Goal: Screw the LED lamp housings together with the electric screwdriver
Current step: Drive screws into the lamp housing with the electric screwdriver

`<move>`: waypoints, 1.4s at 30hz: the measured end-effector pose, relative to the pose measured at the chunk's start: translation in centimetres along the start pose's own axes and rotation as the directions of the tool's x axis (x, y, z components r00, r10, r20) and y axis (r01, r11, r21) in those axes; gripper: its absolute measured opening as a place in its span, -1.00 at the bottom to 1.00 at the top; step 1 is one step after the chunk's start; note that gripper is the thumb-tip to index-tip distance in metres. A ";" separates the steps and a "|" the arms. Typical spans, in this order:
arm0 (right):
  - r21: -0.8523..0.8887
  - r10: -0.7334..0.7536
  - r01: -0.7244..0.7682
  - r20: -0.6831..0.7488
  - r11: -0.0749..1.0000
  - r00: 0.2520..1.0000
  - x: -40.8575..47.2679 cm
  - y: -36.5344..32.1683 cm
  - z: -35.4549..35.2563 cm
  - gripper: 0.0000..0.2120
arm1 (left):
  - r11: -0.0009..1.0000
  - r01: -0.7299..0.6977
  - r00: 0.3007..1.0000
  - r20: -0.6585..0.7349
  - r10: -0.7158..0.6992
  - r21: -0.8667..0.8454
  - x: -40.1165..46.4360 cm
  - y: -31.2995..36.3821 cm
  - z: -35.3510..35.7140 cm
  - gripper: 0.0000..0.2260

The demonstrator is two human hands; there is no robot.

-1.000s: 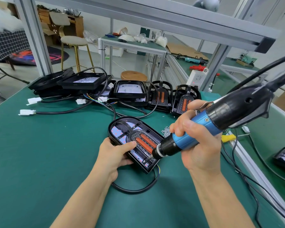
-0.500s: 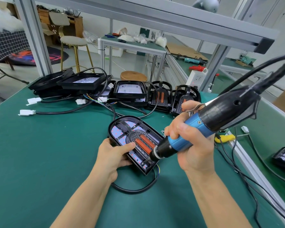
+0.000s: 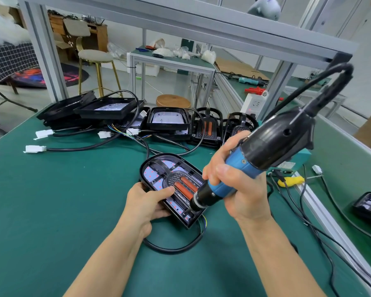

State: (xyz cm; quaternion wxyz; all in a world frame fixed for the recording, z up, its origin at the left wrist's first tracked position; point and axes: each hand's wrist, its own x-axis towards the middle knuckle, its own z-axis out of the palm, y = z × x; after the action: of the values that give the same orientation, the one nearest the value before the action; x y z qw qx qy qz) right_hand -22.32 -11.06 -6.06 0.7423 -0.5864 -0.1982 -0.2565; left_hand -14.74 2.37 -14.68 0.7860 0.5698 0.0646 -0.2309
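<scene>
Screwdriver, blue-gripped and black-bodied electric one (image 3: pixel 244 168), clenched in the right hand (image 3: pixel 240 189), bit down on the near corner of the black arch-shaped plastic lamp housing (image 3: pixel 159 174) lying on the green matte bench (image 3: pixel 62 200). Left hand (image 3: pixel 146 202) grips the housing's near edge, thumb pressed on its ribbed lens.

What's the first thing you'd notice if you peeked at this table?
The big blue-and-black electric screwdriver, held in the right hand, its tip down on the near end of a lamp housing with two orange bars. The left hand steadies that housing on the green table.
</scene>
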 end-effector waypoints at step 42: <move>-0.142 -0.188 0.123 -0.707 0.982 0.682 0.6 -3.9 -9.5 -0.77 | -0.026 -0.475 0.806 0.446 0.388 0.880 2.9 5.0 10.1 -0.86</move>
State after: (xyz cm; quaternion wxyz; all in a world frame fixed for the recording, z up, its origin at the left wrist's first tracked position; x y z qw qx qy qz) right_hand -24.36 -21.05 -4.91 0.7112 -0.4513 0.0683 -0.5347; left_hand -11.64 -6.59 -7.99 0.2534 0.9172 -0.3068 0.0216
